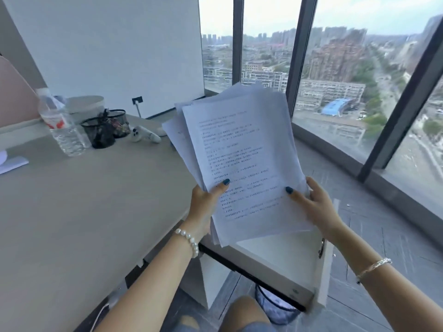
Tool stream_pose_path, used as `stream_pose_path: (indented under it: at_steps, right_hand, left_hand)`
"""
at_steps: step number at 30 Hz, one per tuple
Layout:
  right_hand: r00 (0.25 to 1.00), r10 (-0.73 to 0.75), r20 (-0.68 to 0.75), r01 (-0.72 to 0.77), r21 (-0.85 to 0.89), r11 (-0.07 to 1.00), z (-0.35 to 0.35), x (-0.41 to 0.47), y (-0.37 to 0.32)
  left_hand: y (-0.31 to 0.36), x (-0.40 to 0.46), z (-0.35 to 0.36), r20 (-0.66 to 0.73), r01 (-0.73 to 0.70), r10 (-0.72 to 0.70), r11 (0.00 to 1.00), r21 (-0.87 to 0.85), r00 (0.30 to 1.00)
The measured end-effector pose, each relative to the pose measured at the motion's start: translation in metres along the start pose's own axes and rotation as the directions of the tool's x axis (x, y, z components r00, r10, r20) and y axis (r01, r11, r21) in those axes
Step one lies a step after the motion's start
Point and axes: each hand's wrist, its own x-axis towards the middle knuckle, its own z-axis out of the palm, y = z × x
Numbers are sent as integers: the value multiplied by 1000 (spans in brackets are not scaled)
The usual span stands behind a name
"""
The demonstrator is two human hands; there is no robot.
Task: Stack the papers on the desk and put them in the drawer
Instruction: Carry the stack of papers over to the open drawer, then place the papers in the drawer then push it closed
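Nearest to the camera, a knee in blue denim and a mesh waste bin (pixel 278 307) on the floor are seen, below the open drawer (pixel 275 267). The drawer is pulled out from under the right edge of the surface (pixel 84 212), and its white inside is seen bare where it is not covered. A free strip of grey floor is left between the drawer front and the glass window wall (pixel 359 92) on the right.

Above the drawer, the papers (pixel 242 159) are held in the air as a loose, fanned stack, the sheets not aligned at their edges. The left hand (pixel 203 207) is closed on the lower left edge, with the thumb pressed on the top printed sheet; a pearl bracelet is worn on this wrist. The right hand (pixel 314 207) is closed on the lower right edge in the same way, thumb on top and fingers behind; a silver bangle is worn here.

The middle of the surface is left open. Toward its far left corner a water bottle (pixel 61 123), two black mesh holders (pixel 100 134) and a small white device (pixel 145 136) are placed, and a white note (pixel 12 164) lies at the left edge.
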Motion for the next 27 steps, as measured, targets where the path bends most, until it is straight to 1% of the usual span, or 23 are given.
stream_pose_path:
  at_steps: [4, 6, 7, 8, 10, 11, 13, 14, 15, 17, 19, 20, 22, 24, 25, 27]
  right_hand:
    - [998, 34, -53, -35, -27, 999, -18, -1, 13]
    - [993, 60, -101, -61, -9, 998, -26, -1, 20]
    - [989, 96, -116, -90, 49, 995, -32, -2, 23]
    - [985, 134, -109, -117, 150, 982, -37, -3, 26]
    - [985, 170, -34, -147, 352, 924, -49, -6, 32]
    - [985, 170, -4, -151, 438, 886, -52, -8, 37]
    - [972, 235, 1, -185, 618, 764, -51, -15, 51]
    - [962, 274, 7, -206, 675, 708, -47, -19, 60]
    - [955, 293, 34, -232, 702, 674, -42, -24, 66]
    - [944, 315, 97, -285, 719, 634, -30, -31, 75]
    - [941, 334, 60, -271, 726, 632, -21, -31, 79]
    - [935, 354, 19, -258, 720, 644, -18, -29, 81]
    - [915, 396, -81, -236, 690, 685, -18, -24, 86]
    - [881, 446, -156, -261, 626, 735, -22, -18, 91]
    - [870, 462, -171, -285, 591, 755, -24, -16, 92]
    - [871, 456, -183, -310, 515, 799, -30, -12, 94]
  left_hand:
    - [-20, 5, 24, 13, 46, -46, 999, 9, 999]
    - [-29, 7, 32, 6, 61, -61, 998, 4, 998]
    - [-33, 7, 36, -4, 67, -67, 998, 0, 998]
    - [-37, 8, 40, -12, 75, -75, 997, -7, 997]
    - [-46, 7, 47, -37, 113, -114, 993, -39, 993]
    - [-51, 5, 51, -50, 143, -146, 987, -69, 988]
    - [-61, 0, 61, -73, 195, -207, 971, -139, 976]
    - [-68, -1, 65, -87, 221, -238, 960, -171, 967]
    - [-75, -4, 69, -87, 245, -266, 949, -199, 960]
    - [-86, -8, 78, -53, 302, -321, 926, -227, 946]
    - [-93, -12, 81, 5, 350, -358, 909, -227, 934]
    - [-96, -14, 83, 35, 376, -378, 900, -222, 925]
    - [-102, -19, 82, 71, 452, -446, 878, -161, 892]
    - [-112, -21, 78, 92, 536, -528, 837, -110, 844]
    - [-118, -21, 76, 106, 567, -558, 819, -88, 823]
    - [-126, -22, 71, 123, 567, -561, 823, -16, 818]
